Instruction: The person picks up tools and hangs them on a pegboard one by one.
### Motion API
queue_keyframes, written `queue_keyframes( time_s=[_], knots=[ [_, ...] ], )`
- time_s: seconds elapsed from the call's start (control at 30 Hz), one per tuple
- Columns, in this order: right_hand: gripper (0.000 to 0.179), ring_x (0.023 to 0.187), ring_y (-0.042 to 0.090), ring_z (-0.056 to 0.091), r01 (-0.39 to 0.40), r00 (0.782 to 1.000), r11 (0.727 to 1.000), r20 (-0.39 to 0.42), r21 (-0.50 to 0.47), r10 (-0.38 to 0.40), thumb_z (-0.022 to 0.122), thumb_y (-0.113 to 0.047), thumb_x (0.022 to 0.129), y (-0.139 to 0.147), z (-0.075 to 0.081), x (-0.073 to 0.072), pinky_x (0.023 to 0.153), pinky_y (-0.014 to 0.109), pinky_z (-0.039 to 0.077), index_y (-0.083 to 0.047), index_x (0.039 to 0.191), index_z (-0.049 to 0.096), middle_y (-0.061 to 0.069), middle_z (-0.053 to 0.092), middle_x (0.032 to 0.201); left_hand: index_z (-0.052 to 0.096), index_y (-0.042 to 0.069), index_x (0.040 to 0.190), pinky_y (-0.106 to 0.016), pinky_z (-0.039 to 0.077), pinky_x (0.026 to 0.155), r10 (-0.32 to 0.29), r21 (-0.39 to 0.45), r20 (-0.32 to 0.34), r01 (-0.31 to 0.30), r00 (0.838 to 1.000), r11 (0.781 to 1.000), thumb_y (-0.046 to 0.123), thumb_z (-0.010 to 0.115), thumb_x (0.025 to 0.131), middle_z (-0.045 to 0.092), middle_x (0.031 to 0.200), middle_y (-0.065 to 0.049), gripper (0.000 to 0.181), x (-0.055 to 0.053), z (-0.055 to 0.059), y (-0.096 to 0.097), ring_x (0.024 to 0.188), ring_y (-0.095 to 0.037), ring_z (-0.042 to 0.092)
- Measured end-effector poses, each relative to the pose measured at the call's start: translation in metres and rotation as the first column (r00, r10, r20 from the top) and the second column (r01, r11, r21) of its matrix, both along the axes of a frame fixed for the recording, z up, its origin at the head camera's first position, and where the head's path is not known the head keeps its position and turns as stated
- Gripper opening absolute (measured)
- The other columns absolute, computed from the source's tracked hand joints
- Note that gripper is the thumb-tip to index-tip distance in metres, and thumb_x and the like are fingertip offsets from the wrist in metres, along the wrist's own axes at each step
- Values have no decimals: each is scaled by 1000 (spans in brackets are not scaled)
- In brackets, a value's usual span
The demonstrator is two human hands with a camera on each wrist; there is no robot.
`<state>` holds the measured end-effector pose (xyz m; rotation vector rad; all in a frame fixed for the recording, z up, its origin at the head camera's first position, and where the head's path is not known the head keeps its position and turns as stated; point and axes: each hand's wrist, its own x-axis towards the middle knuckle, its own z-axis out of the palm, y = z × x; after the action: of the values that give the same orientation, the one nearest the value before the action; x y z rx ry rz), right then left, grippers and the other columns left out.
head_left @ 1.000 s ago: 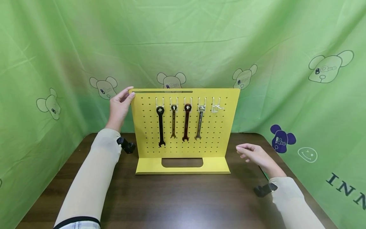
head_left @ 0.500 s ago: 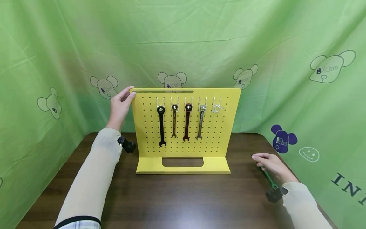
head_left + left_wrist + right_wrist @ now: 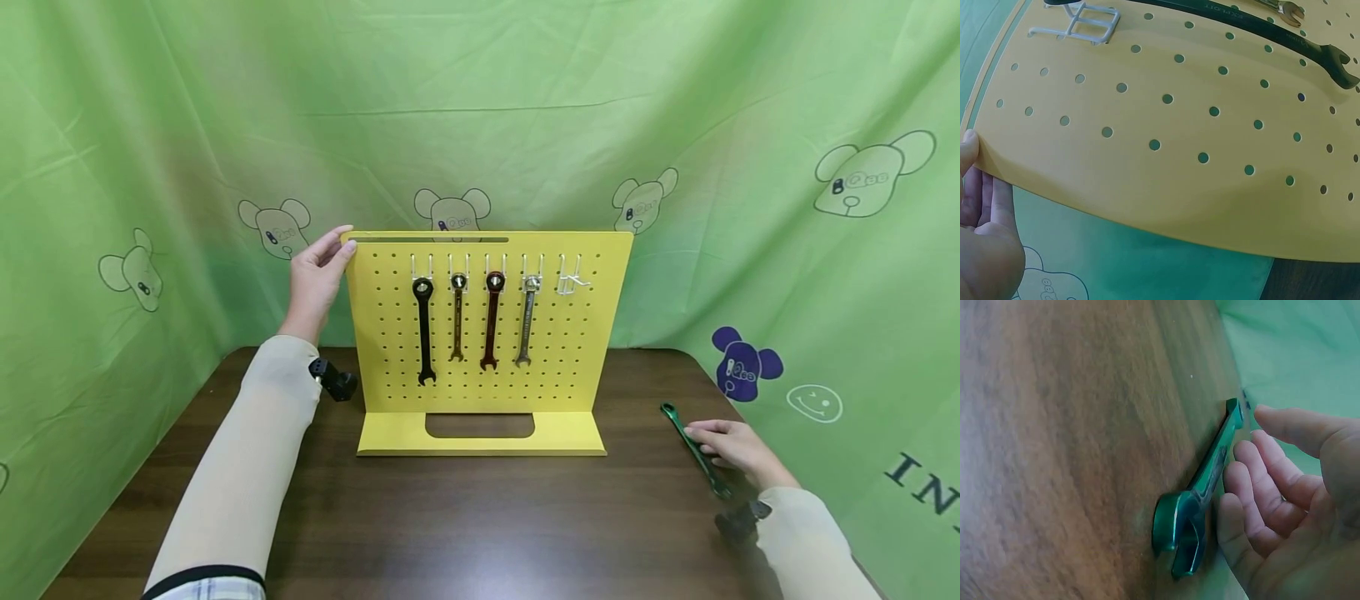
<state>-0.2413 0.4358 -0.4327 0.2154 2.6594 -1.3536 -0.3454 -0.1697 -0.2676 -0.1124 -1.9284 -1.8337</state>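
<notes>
A yellow pegboard (image 3: 611, 287) stands upright on the table, several combination wrenches hanging from its white hooks. They include a black wrench (image 3: 424, 333), a dark red wrench (image 3: 492, 329) and a silver wrench (image 3: 528, 327). My left hand (image 3: 313, 283) pinches the board's upper left corner between thumb and fingers. On the table to the right lies a green wrench (image 3: 703, 467), its open end nearer me. Beside its shaft is my right hand (image 3: 738, 452), fingers loosely bent. The right wrist view has the thumb apart from the wrench; whether the fingertips touch it I cannot tell.
A bare white hook (image 3: 573, 283) sits at the right of the hook row. The brown table (image 3: 480, 525) reaches forward to a green curtain (image 3: 480, 108), which also hangs at both sides. The board's foot (image 3: 480, 452) juts out toward me.
My right hand has moved right and toward me, away from the board and down beside the green wrench, which is now largely uncovered. My left hand keeps its hold on the corner.
</notes>
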Motion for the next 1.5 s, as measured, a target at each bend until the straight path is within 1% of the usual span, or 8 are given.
queue_keyframes(
  time_s=[0.1, 0.23, 0.43, 0.6, 0.83, 1.07, 1.27, 1.5],
  knots=[
    [54, 85, 8, 57, -11, 1000, 1000, 11, 25, 10, 58, -27, 102, 2, -2, 0, 71, 26, 56, 19, 130, 51, -1, 65, 97, 69, 19, 131, -26, 49, 95, 2, 0, 0, -2, 1000, 1000, 26, 71, 96, 63, 119, -2, 36, 0, 0, 1, 108, -11, 56],
    [54, 87, 11, 56, -22, 1000, 997, 19, 75, 21, 58, -28, 102, 4, -4, 0, 72, 25, 55, 20, 126, 53, 6, 65, 101, 70, 19, 130, -25, 50, 94, 5, 0, 5, -5, 1000, 1000, 26, 71, 96, 63, 119, -3, 35, -1, 0, 1, 107, -11, 56],
    [53, 89, 13, 57, -27, 999, 993, -16, 115, 29, 60, -28, 101, 5, -8, 1, 71, 27, 54, 21, 121, 56, 13, 67, 103, 69, 19, 131, -26, 50, 95, 7, -8, 8, -7, 1000, 1000, 27, 70, 96, 63, 120, -4, 36, -1, 1, 1, 107, -12, 56],
    [49, 86, 14, 57, -24, 999, 992, -27, 122, 27, 62, -28, 100, 6, -9, 0, 70, 28, 53, 19, 117, 60, 10, 68, 100, 68, 17, 133, -26, 50, 95, 12, -12, 10, -12, 1000, 1000, 27, 69, 97, 63, 120, -5, 38, -2, 1, 0, 107, -12, 57],
    [45, 83, 15, 57, 2, 1000, 986, -2, 164, -2, 65, -30, 98, 8, -11, -3, 68, 29, 52, 14, 107, 67, 9, 67, 97, 69, 19, 132, -27, 50, 95, 8, -17, 20, -8, 1000, 1000, 28, 69, 96, 64, 120, -4, 36, -3, -1, 1, 105, -11, 57],
    [39, 74, 15, 54, 25, 1000, 991, 10, 132, -27, 66, -28, 96, 5, -13, -2, 62, 28, 49, 11, 102, 72, -3, 62, 81, 69, 19, 130, -24, 50, 92, 10, -10, 5, -10, 1000, 1000, 26, 69, 97, 65, 118, -3, 34, -2, -1, 3, 103, -10, 57],
    [39, 73, 15, 54, 42, 999, 990, 23, 137, -45, 67, -28, 95, 2, -9, -4, 63, 28, 49, 11, 100, 73, 0, 63, 82, 69, 17, 131, -25, 50, 93, 4, 2, 10, -4, 1000, 1000, 25, 70, 96, 64, 117, -3, 36, -1, -2, 1, 104, -11, 57],
    [40, 70, 14, 50, 35, 999, 994, 21, 108, -37, 65, -25, 95, 0, -7, -2, 61, 28, 43, 13, 103, 70, -4, 56, 73, 68, 17, 132, -25, 51, 93, 14, -8, 7, -14, 1000, 1000, 26, 69, 97, 64, 118, -3, 36, 0, -3, 0, 104, -10, 57]
  ],
)
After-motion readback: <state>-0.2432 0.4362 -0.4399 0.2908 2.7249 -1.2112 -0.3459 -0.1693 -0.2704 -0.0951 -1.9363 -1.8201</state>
